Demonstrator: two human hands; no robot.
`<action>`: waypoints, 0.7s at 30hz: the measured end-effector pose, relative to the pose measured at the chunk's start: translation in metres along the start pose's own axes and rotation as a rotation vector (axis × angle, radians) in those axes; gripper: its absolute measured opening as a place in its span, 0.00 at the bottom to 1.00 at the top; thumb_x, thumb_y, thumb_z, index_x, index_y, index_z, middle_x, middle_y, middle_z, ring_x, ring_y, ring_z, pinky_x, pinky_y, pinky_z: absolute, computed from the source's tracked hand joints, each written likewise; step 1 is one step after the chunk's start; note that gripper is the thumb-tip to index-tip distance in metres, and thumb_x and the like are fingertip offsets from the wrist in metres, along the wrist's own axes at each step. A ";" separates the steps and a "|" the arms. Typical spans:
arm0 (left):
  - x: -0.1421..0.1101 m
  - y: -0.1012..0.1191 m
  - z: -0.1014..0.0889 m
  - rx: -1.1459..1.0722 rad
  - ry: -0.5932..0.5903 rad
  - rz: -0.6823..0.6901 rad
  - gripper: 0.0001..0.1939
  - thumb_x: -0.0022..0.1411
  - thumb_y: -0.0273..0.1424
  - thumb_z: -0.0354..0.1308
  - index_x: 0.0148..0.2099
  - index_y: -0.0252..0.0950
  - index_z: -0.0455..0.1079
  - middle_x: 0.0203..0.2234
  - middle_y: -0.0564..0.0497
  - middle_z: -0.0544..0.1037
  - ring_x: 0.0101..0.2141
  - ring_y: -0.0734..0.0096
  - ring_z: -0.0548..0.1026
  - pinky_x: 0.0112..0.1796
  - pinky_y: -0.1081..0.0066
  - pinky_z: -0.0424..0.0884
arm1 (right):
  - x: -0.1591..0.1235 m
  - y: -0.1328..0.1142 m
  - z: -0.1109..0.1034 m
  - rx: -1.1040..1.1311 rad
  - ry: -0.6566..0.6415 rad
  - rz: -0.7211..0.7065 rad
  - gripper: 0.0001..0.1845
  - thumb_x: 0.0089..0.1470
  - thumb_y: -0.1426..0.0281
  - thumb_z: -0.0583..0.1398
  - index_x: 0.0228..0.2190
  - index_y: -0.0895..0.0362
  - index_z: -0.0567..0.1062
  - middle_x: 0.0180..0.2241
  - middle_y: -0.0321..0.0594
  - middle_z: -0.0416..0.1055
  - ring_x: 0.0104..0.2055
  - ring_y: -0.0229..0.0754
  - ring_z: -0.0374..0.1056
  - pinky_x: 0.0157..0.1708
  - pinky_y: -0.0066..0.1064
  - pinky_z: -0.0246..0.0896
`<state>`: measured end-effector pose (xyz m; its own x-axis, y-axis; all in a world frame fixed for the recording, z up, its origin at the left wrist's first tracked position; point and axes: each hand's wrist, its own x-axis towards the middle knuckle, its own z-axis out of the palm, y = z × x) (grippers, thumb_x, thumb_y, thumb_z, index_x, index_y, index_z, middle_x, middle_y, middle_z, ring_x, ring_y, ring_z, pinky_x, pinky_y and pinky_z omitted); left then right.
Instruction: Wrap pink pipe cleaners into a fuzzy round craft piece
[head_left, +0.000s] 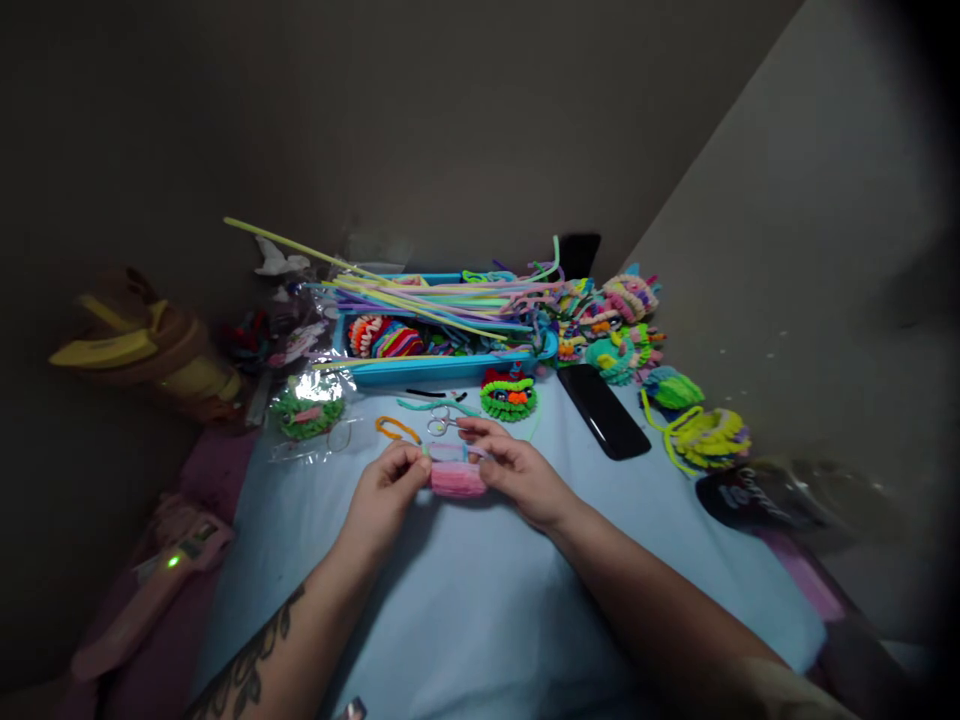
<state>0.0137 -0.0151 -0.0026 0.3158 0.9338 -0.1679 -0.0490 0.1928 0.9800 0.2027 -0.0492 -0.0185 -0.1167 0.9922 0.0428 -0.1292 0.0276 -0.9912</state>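
Between my two hands is a pink piece made of fuzzy pipe cleaners [459, 479], with a pale blue and lilac strand along its upper side. My left hand [391, 485] pinches its left end between thumb and fingertips. On the right end, my right hand [521, 472] is closed around the piece and the strand. Just beyond my fingers lie small scissors [441, 422], partly hidden by the right hand. An orange pipe cleaner [397, 430] is bent on the cloth near my left fingers, and a teal pipe cleaner [435, 406] lies behind it.
A blue tray [450, 370] at the back holds long pastel pipe cleaners [450, 298]. In front sits a green and red pipe-cleaner piece [509, 396]. A black phone [604, 412] and several colourful pieces [709, 438] are to the right. A plastic bag [309, 412] lies left.
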 end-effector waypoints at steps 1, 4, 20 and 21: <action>0.001 -0.001 -0.001 -0.099 -0.021 -0.059 0.13 0.52 0.36 0.62 0.23 0.34 0.65 0.21 0.54 0.64 0.25 0.74 0.60 0.29 0.73 0.55 | 0.000 -0.002 -0.003 0.010 -0.022 -0.008 0.17 0.50 0.53 0.63 0.35 0.52 0.78 0.57 0.45 0.59 0.60 0.50 0.56 0.58 0.44 0.50; 0.003 -0.002 -0.002 -0.349 -0.084 -0.192 0.13 0.49 0.35 0.65 0.24 0.33 0.65 0.21 0.53 0.66 0.26 0.74 0.63 0.30 0.73 0.57 | 0.001 -0.007 -0.010 0.049 -0.004 -0.015 0.20 0.52 0.51 0.60 0.38 0.51 0.78 0.58 0.45 0.60 0.62 0.50 0.54 0.58 0.45 0.49; 0.002 -0.005 0.002 -0.457 -0.111 -0.307 0.10 0.47 0.31 0.67 0.27 0.30 0.71 0.24 0.49 0.74 0.26 0.72 0.69 0.30 0.72 0.63 | 0.003 -0.009 0.008 0.395 0.184 0.214 0.18 0.34 0.58 0.71 0.18 0.58 0.75 0.44 0.44 0.68 0.43 0.45 0.65 0.40 0.32 0.62; 0.002 -0.005 0.002 -0.471 -0.111 -0.311 0.10 0.47 0.31 0.67 0.27 0.30 0.71 0.23 0.50 0.73 0.25 0.73 0.69 0.29 0.73 0.63 | 0.003 -0.009 0.009 0.415 0.197 0.230 0.18 0.34 0.58 0.71 0.19 0.58 0.75 0.44 0.43 0.68 0.43 0.44 0.65 0.40 0.32 0.62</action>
<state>0.0164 -0.0147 -0.0078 0.4796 0.7791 -0.4036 -0.3468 0.5909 0.7284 0.1950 -0.0476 -0.0085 -0.0053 0.9722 -0.2341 -0.5071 -0.2044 -0.8373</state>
